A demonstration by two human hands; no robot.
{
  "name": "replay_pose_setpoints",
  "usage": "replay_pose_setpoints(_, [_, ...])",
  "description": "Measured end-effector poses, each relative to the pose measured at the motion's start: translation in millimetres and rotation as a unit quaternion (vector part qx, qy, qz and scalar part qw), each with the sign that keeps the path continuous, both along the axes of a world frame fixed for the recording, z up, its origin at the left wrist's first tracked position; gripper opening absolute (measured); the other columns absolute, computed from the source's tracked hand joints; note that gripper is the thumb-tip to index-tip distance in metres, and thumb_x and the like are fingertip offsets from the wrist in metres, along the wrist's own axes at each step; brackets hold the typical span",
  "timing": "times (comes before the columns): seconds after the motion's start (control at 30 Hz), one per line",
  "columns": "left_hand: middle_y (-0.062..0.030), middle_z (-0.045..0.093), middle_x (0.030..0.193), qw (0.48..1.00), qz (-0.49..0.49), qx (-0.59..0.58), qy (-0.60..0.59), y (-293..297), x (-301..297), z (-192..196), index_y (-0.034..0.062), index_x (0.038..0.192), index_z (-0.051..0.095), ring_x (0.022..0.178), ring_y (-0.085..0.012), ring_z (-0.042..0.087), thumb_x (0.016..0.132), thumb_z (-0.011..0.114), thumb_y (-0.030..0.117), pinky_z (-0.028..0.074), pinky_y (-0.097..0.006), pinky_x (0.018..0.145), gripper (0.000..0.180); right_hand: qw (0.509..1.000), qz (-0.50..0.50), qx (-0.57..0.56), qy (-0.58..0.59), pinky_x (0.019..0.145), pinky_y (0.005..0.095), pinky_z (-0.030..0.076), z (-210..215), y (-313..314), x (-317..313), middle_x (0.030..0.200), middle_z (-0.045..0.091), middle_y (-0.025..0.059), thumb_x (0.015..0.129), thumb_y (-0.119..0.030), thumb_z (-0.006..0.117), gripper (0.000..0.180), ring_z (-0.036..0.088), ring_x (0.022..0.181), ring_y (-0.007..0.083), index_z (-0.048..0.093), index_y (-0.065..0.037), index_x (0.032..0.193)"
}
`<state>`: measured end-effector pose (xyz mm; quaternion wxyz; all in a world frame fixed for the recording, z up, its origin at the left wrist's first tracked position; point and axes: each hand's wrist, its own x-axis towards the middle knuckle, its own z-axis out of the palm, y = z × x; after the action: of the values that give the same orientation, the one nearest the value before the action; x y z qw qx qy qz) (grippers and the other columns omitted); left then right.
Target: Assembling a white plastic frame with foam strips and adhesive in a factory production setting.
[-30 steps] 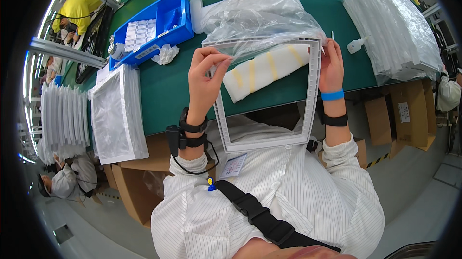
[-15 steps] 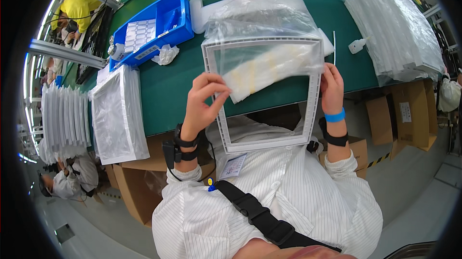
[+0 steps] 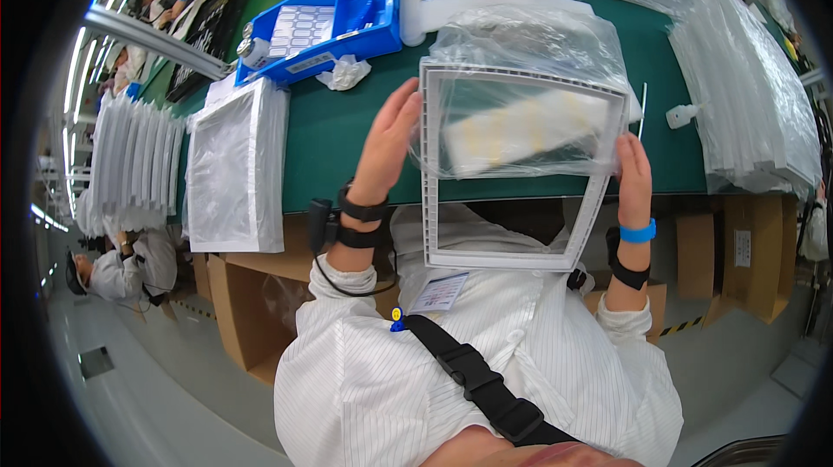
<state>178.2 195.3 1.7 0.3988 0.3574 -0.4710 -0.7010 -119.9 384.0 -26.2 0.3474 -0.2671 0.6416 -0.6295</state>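
Observation:
A white rectangular plastic frame is held upright in front of me over the edge of the green table. A clear plastic bag covers its upper half. My left hand presses flat on the frame's left side with fingers stretched upward. My right hand grips the right side. Through the bag a white strip with yellow patches shows; I cannot tell if it lies inside the bag or on the table behind.
A stack of bagged white frames lies at the left table edge. A blue tray with label sheets sits behind it. Piles of clear bags fill the right. Cardboard boxes stand below the table. Another person works lower left.
The bag has slid further down over the frame's top. The frame has shifted right and tilted. My left hand has gone from pinching the frame's edge to pressing open against its side.

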Motion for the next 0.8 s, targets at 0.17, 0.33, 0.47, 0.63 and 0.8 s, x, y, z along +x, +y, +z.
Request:
replay_pose_setpoints(0.17, [-0.0048, 0.067, 0.100, 0.992, -0.079, -0.065, -0.079, 23.8, 28.3, -10.3, -0.0021, 0.122, 0.056, 0.092, -0.0109, 0.061, 0.105, 0.042, 0.022, 0.047, -0.024, 0.084, 0.033, 0.996, 0.071, 0.018, 0.057, 0.073, 0.0212, 0.042, -1.4, 15.4, 18.7, 0.094, 0.063, 0.0016, 0.098, -0.016, 0.056, 0.025, 0.052, 0.082, 0.0049, 0.057, 0.002, 0.114])
replay_pose_setpoints(0.33, [-0.0007, 0.064, 0.091, 0.966, -0.091, -0.144, -0.196, 60.1, 51.1, -12.0, -0.0021, 0.113, 0.059, 0.081, -0.0068, 0.053, 0.101, 0.046, 0.015, 0.043, -0.021, 0.076, 0.024, 0.995, 0.075, 0.032, 0.063, 0.070, 0.0205, 0.041, -2.1, 45.5, 34.0, 0.091, 0.062, 0.0000, 0.097, -0.011, 0.056, 0.022, 0.050, 0.079, 0.0047, 0.058, 0.002, 0.114])
replay_pose_setpoints(0.47, [-0.0016, 0.064, 0.097, 0.965, -0.120, -0.099, -0.213, 88.8, 70.2, -21.2, -0.0005, 0.120, 0.055, 0.087, -0.0075, 0.053, 0.098, 0.050, 0.010, 0.043, -0.022, 0.081, 0.025, 0.995, 0.084, 0.027, 0.042, 0.074, 0.0218, 0.042, -25.7, 72.0, 47.4, 0.097, 0.062, 0.0026, 0.097, -0.011, 0.054, 0.027, 0.051, 0.083, 0.0072, 0.055, 0.004, 0.121])
replay_pose_setpoints(0.63, [-0.0063, 0.063, 0.112, 0.968, -0.163, -0.063, -0.182, 129.1, 83.7, -29.7, 0.0000, 0.127, 0.048, 0.103, -0.0121, 0.057, 0.097, 0.050, 0.006, 0.043, -0.027, 0.093, 0.031, 0.996, 0.068, 0.042, 0.050, 0.080, 0.0243, 0.044, -54.4, 106.4, 64.9, 0.104, 0.063, 0.0056, 0.098, -0.012, 0.053, 0.030, 0.052, 0.090, 0.0111, 0.053, 0.004, 0.123])
replay_pose_setpoints(0.8, [-0.0117, 0.060, 0.121, 0.961, -0.212, -0.028, -0.173, 144.5, 91.0, -36.8, -0.0001, 0.135, 0.039, 0.116, -0.0180, 0.056, 0.098, 0.047, 0.003, 0.041, -0.033, 0.103, 0.038, 0.998, 0.049, 0.039, 0.024, 0.091, 0.0285, 0.043, -61.1, 118.9, 66.1, 0.110, 0.064, 0.0087, 0.099, -0.013, 0.050, 0.030, 0.056, 0.101, 0.0145, 0.051, 0.003, 0.125])
